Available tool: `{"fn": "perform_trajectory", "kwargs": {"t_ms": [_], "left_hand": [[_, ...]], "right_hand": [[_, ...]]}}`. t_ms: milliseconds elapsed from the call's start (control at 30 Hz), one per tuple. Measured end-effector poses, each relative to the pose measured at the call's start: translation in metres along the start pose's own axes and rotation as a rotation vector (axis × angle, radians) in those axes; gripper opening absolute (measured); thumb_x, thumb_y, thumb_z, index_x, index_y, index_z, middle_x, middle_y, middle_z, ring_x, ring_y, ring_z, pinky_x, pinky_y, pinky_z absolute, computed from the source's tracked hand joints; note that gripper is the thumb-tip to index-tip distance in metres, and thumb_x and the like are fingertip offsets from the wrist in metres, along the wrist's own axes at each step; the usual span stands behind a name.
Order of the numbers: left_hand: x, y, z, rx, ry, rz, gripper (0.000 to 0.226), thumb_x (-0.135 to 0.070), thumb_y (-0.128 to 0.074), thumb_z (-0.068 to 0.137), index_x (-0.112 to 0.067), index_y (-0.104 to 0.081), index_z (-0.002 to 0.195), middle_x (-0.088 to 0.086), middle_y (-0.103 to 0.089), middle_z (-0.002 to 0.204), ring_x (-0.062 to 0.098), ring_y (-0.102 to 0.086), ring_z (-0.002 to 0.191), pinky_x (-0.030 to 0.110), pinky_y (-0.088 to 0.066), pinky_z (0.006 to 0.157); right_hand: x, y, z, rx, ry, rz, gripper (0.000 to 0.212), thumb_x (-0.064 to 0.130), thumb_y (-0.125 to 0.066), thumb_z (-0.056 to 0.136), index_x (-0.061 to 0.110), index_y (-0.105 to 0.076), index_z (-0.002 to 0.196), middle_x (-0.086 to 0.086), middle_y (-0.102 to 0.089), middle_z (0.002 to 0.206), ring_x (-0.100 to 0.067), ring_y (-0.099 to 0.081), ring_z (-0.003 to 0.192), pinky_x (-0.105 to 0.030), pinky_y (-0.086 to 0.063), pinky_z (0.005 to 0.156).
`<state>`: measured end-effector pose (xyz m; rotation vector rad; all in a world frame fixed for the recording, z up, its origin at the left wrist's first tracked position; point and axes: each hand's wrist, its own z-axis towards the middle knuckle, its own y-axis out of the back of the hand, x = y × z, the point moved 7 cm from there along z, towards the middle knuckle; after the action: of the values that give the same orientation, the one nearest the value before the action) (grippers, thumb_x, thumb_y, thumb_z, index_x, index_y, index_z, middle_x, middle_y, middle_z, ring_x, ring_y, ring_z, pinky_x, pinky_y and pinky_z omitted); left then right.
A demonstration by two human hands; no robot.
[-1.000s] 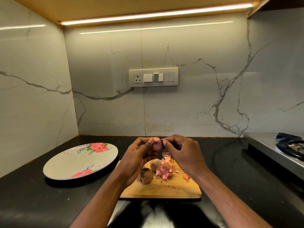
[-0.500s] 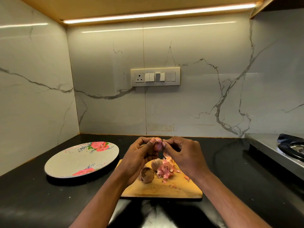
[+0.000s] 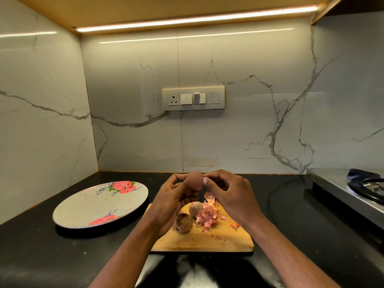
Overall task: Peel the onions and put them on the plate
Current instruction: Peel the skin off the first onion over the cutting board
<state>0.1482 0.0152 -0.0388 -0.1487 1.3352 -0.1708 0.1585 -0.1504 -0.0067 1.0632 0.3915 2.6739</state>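
Small onion [image 3: 195, 182] is pinched by left hand [image 3: 174, 201] and picked at by right hand [image 3: 230, 194] fingertips; slick, could be dropped off board [image 3: 228, 240], missing plate [image 3: 97, 206].

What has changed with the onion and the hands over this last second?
Little: the onion now shows more of its smooth, bare side between the fingers, so it seems to have been turned or stripped further. Both the left hand and right hand kept their grip. The plate, board and peels stayed put.
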Motion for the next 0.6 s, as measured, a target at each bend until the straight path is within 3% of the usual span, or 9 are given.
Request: {"fn": "perform_trajectory", "kwargs": {"t_ms": [167,267,600], "left_hand": [[-0.004,-0.003,-0.002,0.021,-0.024,0.013,0.041,-0.03,-0.063,0.085,-0.01,-0.061,0.121,0.009,-0.076,0.1,0.015,-0.071,0.088,0.031,-0.056,0.083],[-0.004,-0.003,-0.002,0.019,-0.021,0.027,0.043,-0.031,-0.064,0.084,-0.01,-0.062,0.122,0.008,-0.076,0.1,0.017,-0.07,0.089,0.032,-0.056,0.084],[-0.005,-0.009,-0.004,0.064,0.0,0.014,0.044,-0.034,-0.062,0.083,-0.013,-0.063,0.121,0.009,-0.073,0.104,0.019,-0.07,0.088,0.029,-0.058,0.079]], "right_hand": [[0.001,0.001,0.001,-0.016,0.016,-0.001,0.018,0.029,-0.077,0.085,0.021,-0.079,0.101,0.013,-0.075,0.089,0.002,-0.069,0.083,-0.013,-0.055,0.07],[0.001,0.003,0.0,-0.039,0.019,0.009,0.013,0.027,-0.077,0.086,0.019,-0.078,0.096,0.011,-0.074,0.083,0.0,-0.069,0.078,-0.011,-0.053,0.064],[-0.006,0.008,0.002,-0.084,-0.009,-0.121,0.003,0.024,-0.068,0.094,0.026,-0.066,0.093,0.017,-0.065,0.08,0.004,-0.063,0.081,-0.007,-0.048,0.064]]}}
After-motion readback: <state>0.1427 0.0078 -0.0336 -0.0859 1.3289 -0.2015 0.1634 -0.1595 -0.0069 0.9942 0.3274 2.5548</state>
